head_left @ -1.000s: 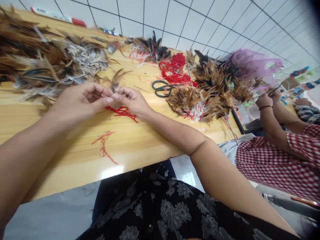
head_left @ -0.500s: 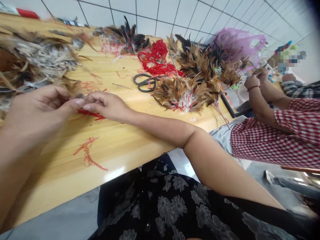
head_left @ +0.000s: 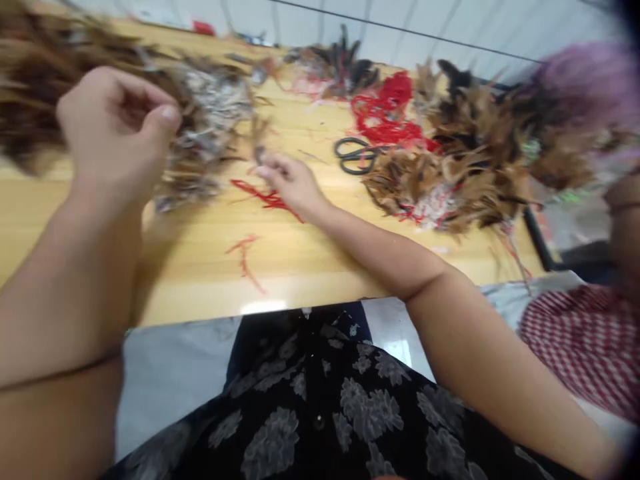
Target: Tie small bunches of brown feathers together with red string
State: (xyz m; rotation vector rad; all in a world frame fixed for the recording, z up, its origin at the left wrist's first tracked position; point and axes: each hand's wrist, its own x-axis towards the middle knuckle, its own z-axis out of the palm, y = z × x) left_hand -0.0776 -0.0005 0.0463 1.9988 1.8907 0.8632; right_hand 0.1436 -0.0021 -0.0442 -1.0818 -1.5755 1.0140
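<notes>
My left hand (head_left: 120, 130) is raised above the feather pile on the left, thumb and forefinger pinched together; whatever may be between them is too blurred to make out. Lower and nearer the middle, my right hand (head_left: 295, 183) pinches a small brown feather (head_left: 259, 137) by its greyish end. Short red strings (head_left: 267, 199) lie on the table just beneath that hand. Brown feathers (head_left: 35, 87) and a bundle with pale quills (head_left: 215, 100) lie around and behind my left hand. Black-handled scissors (head_left: 355, 157) rest to the right of my right hand.
A tangle of red cord (head_left: 387, 110) lies behind the scissors. Brown feather bundles (head_left: 415, 180) spread to the right, near a purple plastic bag (head_left: 590, 87). More red scraps (head_left: 245, 260) lie near the front table edge (head_left: 200, 320). A person in a checkered garment (head_left: 580, 340) sits at right.
My hands, close together before, are now apart: the left has lifted up and away, while the right keeps a feather. The view has swung left, so the table's things appear farther right.
</notes>
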